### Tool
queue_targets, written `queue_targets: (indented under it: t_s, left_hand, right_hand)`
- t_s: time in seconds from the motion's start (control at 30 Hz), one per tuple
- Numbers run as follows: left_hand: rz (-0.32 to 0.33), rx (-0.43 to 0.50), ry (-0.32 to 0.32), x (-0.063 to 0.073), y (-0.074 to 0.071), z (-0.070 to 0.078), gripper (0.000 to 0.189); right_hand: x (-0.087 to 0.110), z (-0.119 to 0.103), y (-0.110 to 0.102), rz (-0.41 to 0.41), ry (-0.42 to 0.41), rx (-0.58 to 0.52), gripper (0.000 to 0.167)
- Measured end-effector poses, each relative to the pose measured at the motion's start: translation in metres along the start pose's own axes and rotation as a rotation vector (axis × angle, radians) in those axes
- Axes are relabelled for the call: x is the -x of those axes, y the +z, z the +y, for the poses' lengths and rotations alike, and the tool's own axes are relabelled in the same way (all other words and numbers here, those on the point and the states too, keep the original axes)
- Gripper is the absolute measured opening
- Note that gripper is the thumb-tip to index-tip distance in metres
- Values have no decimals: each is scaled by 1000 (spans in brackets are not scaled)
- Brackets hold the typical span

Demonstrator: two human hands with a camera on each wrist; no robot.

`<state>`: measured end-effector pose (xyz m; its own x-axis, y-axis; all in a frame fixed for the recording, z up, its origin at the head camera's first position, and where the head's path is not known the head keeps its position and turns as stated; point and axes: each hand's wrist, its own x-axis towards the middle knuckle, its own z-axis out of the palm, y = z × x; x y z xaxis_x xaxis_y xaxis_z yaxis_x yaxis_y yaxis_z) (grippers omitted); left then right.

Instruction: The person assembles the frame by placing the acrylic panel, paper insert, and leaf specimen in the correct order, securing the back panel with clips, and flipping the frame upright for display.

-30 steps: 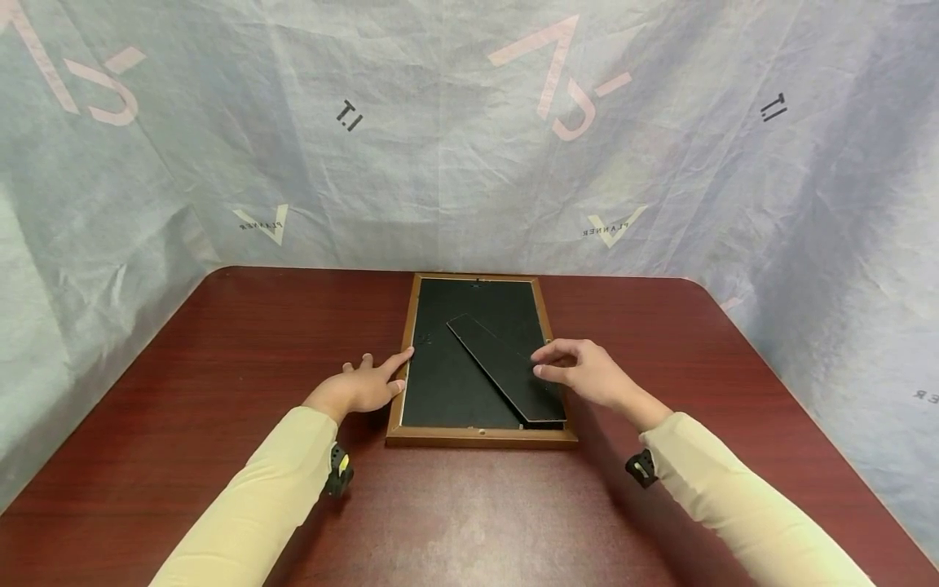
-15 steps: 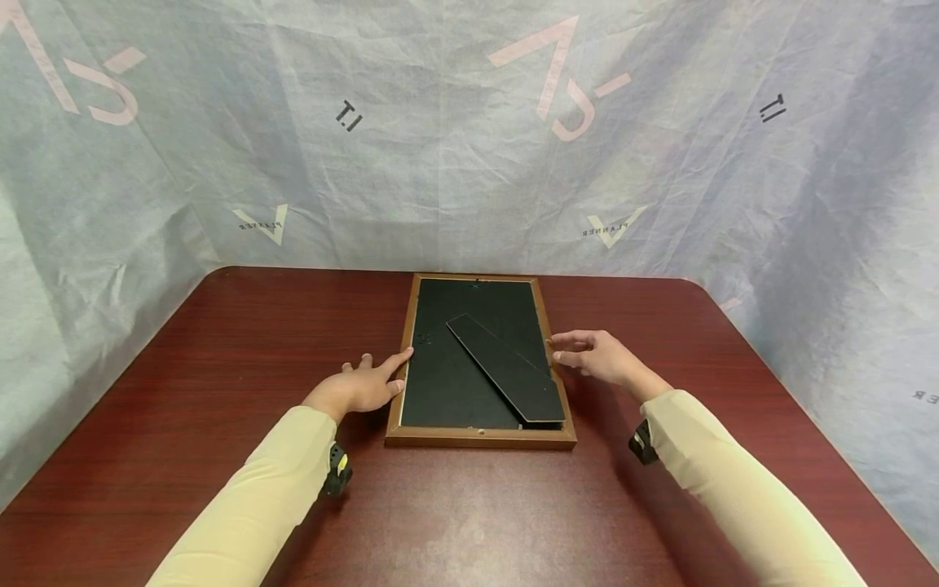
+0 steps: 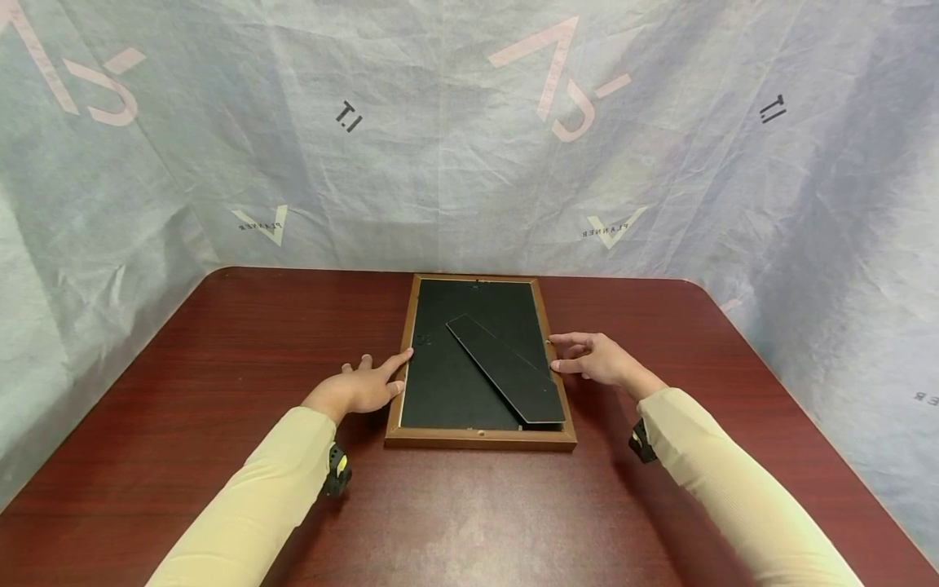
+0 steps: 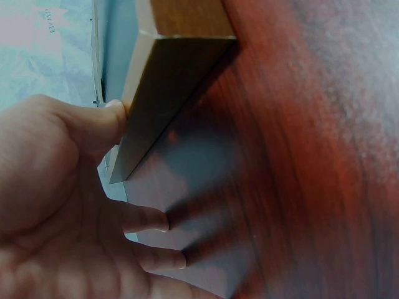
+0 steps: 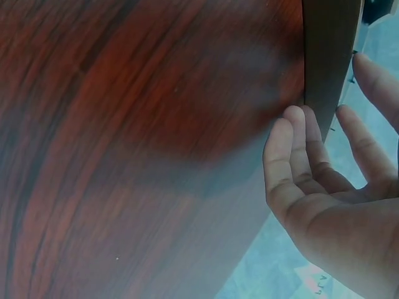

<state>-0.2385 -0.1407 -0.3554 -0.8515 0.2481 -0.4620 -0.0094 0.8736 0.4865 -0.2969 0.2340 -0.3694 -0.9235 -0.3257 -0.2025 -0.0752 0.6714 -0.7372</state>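
Observation:
A picture frame (image 3: 480, 438) with a brown wooden border lies face down on the table. Its black backing (image 3: 447, 391) is uppermost, and a black easel stand (image 3: 506, 367) slants across it. At the left border, my left hand (image 3: 359, 387) touches the frame with thumb and index finger, while the other fingers spread out over the tabletop, as the left wrist view also shows. My right hand (image 3: 597, 359) is at the right border. In the right wrist view its thumb and index finger reach over the rim, and the other fingers, slightly bent, lie along the outer side.
The dark red wooden table (image 3: 279, 326) extends around the frame on both sides and in front. Behind it and at the sides hangs a pale printed cloth (image 3: 440, 163). Each wrist carries a small black device, such as the left wrist camera (image 3: 337, 471).
My right hand has moved right, from above the easel stand to the frame's right border, and its thumb has lowered slightly. The left hand stays at the left border.

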Motion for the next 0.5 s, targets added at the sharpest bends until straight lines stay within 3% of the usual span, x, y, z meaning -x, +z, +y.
queue_targets:
  t_s: [0.33, 0.5]
  left_hand:
    - [-3, 6, -5, 0, 1, 2, 62]
    - [10, 19, 3, 1, 1, 2, 61]
  right_hand:
    - [-3, 3, 0, 11, -14, 5, 60]
    - [-5, 3, -1, -23, -14, 3, 63]
